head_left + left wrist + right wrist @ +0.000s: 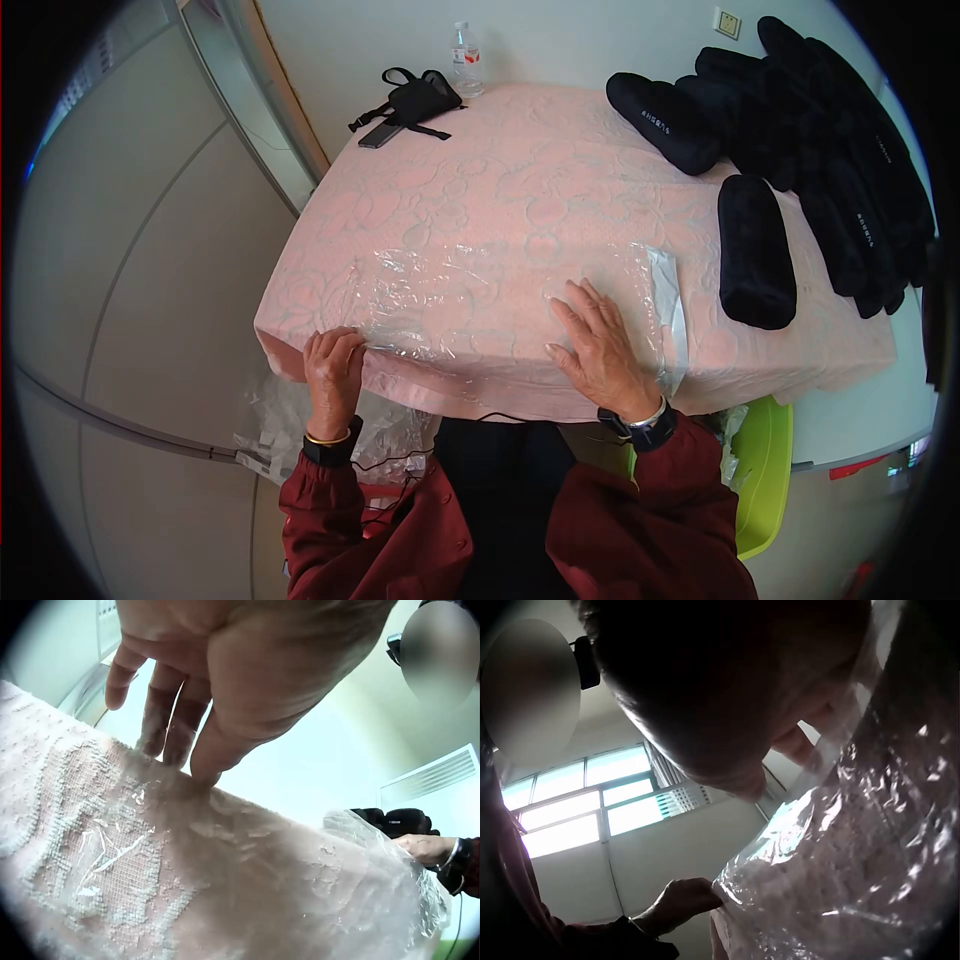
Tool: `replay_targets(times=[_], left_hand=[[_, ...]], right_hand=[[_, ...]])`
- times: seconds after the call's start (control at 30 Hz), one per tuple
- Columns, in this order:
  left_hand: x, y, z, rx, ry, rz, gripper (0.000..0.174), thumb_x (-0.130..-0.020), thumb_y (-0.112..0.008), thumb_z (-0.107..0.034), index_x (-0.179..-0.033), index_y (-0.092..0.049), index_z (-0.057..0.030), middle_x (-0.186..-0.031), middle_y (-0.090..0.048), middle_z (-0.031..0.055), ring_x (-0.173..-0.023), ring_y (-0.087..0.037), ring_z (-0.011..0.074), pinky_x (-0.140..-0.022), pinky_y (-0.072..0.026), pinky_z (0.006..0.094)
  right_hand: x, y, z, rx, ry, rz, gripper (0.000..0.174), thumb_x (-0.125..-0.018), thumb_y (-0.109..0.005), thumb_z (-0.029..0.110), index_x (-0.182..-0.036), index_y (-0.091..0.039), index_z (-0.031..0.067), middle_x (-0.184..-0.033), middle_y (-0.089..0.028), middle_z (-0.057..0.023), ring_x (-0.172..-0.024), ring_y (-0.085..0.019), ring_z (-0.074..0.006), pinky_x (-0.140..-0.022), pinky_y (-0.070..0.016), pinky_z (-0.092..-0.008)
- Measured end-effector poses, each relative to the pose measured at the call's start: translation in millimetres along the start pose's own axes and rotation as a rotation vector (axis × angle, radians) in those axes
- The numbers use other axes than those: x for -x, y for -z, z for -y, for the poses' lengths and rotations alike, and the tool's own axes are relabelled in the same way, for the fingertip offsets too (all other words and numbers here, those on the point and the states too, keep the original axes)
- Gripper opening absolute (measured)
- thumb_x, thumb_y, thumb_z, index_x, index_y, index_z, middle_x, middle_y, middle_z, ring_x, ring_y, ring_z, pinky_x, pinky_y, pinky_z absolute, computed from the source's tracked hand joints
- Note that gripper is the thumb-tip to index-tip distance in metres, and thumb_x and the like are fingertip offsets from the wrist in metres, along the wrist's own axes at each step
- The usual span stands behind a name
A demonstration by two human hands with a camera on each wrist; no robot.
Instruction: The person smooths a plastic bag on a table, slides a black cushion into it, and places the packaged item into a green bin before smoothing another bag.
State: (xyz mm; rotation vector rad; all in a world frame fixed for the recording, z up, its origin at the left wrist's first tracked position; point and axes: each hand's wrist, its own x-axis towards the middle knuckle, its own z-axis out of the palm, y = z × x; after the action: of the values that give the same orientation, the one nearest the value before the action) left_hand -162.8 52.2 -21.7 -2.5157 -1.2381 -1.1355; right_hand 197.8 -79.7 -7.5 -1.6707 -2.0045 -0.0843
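A clear plastic bag lies spread over the pink cloth near the table's front edge, with a white strip along its right end. At the bag's near left corner, my left hand pinches the film between thumb and fingers. The right wrist view also shows this left hand at the film's edge. My right hand rests on the right part of the bag, fingers spread and loosely straight. Close up in the left wrist view, the fingertips meet the shiny film along the cloth's edge.
Black plush pillows are heaped at the back right, and a single one lies nearer. A black strapped pouch, a phone and a water bottle stand at the back left. Below the table sits a green bin.
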Motion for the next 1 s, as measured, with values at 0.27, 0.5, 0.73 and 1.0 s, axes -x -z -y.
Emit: replay_targets(times=[0.27,0.5,0.73,1.0], left_hand=[[-26,14,-30,-0.083,-0.053,0.113,0.021,-0.079,-0.070,0.001,-0.099,-0.069,-0.0063,-0.112,-0.069,0.0098,-0.110,-0.063,0.0318,-0.107,-0.0393,0.0535],[-64,-25,-142,0.157,-0.329,0.385,0.055,-0.088,-0.071,-0.019,-0.137,-0.053,-0.0008,-0.145,-0.050,0.0195,-0.139,-0.044,0.0377,-0.117,-0.0285,0.0561],[-59,-83,-170,0.166,-0.521,0.549,0.078,-0.095,-0.061,-0.048,-0.149,-0.038,0.0035,-0.156,-0.036,0.0235,-0.146,-0.034,0.0399,-0.118,-0.0265,0.0567],[-63,-60,-73,0.048,-0.334,0.586,0.092,-0.095,-0.050,-0.064,-0.151,-0.033,0.0058,-0.158,-0.032,0.0268,-0.147,-0.030,0.0432,-0.119,-0.0227,0.0553]], right_hand=[[29,13,-34,0.202,-0.152,0.033,0.063,-0.095,-0.062,0.032,-0.147,-0.043,0.0027,-0.154,-0.037,-0.0239,-0.145,-0.032,-0.0420,-0.117,-0.0254,-0.0558],[25,7,-29,0.210,-0.155,-0.007,0.066,-0.095,-0.062,0.037,-0.148,-0.043,0.0041,-0.155,-0.036,-0.0232,-0.145,-0.033,-0.0399,-0.117,-0.0242,-0.0568],[32,8,-33,0.158,-0.151,-0.021,0.069,-0.093,-0.063,0.042,-0.148,-0.044,0.0034,-0.155,-0.036,-0.0239,-0.147,-0.031,-0.0392,-0.119,-0.0212,-0.0571],[37,19,-36,0.109,-0.137,0.001,0.071,-0.093,-0.064,0.042,-0.149,-0.044,0.0056,-0.157,-0.035,-0.0210,-0.146,-0.032,-0.0382,-0.119,-0.0231,-0.0550]])
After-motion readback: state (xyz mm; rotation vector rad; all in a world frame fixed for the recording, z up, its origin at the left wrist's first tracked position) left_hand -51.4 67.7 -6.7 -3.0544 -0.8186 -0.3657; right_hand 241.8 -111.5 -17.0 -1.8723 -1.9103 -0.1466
